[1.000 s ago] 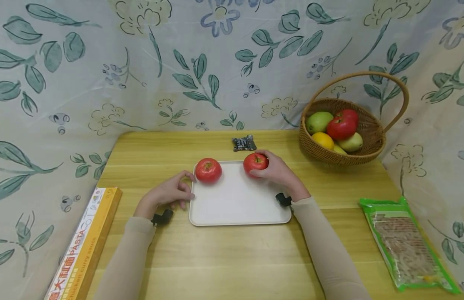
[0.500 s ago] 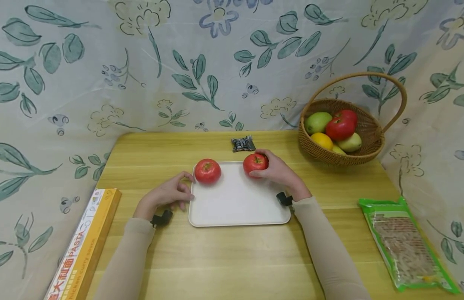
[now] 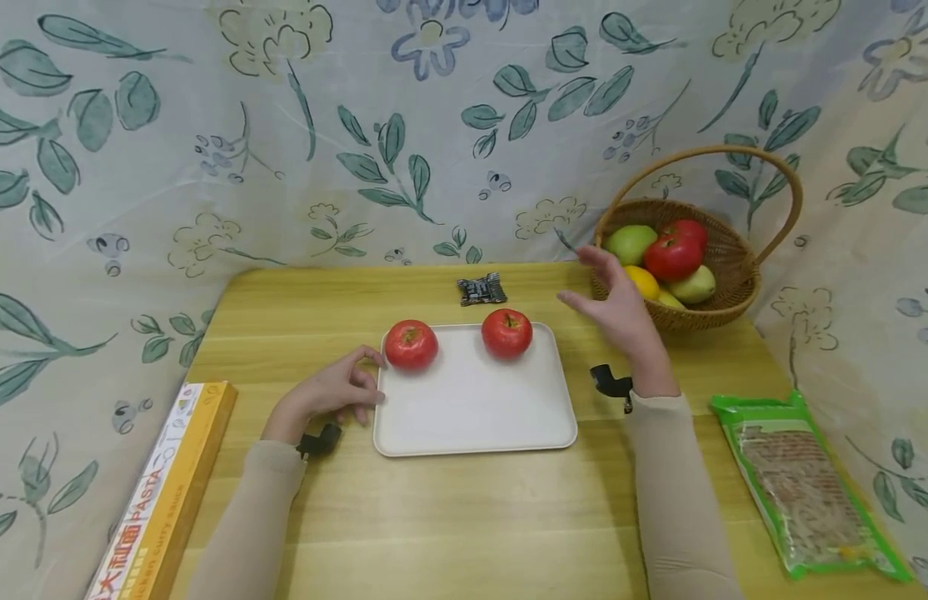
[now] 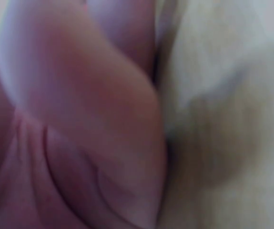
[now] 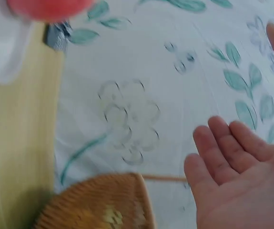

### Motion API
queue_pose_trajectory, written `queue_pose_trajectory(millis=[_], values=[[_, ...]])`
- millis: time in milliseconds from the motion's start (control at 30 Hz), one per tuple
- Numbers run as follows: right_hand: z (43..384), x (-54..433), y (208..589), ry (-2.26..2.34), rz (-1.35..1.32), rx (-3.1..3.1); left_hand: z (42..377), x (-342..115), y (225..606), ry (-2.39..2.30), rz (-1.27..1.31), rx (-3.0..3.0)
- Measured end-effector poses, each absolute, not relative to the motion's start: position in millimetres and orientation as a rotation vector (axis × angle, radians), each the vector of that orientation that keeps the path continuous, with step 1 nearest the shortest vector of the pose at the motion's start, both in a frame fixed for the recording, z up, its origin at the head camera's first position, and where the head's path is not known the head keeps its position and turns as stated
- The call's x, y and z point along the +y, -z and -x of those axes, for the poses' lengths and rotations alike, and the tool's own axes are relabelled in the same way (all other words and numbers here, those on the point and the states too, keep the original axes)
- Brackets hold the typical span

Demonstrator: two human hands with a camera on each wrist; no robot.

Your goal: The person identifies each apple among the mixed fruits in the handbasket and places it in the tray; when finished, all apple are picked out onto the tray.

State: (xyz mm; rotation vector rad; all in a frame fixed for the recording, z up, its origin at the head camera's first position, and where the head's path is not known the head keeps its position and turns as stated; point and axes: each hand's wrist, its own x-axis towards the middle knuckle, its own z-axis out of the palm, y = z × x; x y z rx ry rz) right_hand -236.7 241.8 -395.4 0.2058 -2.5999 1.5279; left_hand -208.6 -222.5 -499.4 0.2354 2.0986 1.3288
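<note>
Two red apples stand on the white tray [image 3: 475,417] in the head view, one apple [image 3: 411,345] at its back left corner and the other apple [image 3: 506,333] near its back right. My left hand [image 3: 332,387] rests beside the tray, with the bent index finger and thumb touching the left rim. In the left wrist view, its bent fingers [image 4: 84,95] fill much of the picture over the wood. My right hand [image 3: 617,304] is raised between the tray and the wicker basket [image 3: 704,317], fingers and thumb spread and holding nothing. The right wrist view shows its palm [image 5: 251,186].
Green, red and yellow fruit fills the basket at the back right. A small black wrapped packet [image 3: 482,289] lies behind the tray. A pasta box [image 3: 164,492] stands along the left table edge, and a green-edged food bag [image 3: 809,492] lies at right. Patterned cloth hangs behind.
My right hand has let go of the right-hand apple, leaving it on the tray, and has moved right and back toward the basket. The left hand stays at the tray's rim.
</note>
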Motion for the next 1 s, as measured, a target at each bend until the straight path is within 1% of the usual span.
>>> queue_pose_trajectory(millis=[100,267,567,733,1000], values=[[237.3,263.3,382.3,-1.563,-0.09,-2.474,208.1,-222.8,499.0,-1.331,-0.233,2.099],[248.5,301.2,368.3,-1.604,0.081,-2.362,206.7,-223.4,498.3,-1.335,-0.227,2.099],[275.3,347.8,360.2,-1.516,0.358,-2.407,208.4,-223.3,496.5,-1.339,-0.241,2.09],[288.2,363.0,361.6,-1.468,0.426,-2.494,207.7,-223.3,496.7,-1.329,-0.235,2.095],[298.3,379.4,373.4,-1.388,0.431,-2.652,208.4,-224.3,499.6,-1.334,-0.242,2.09]])
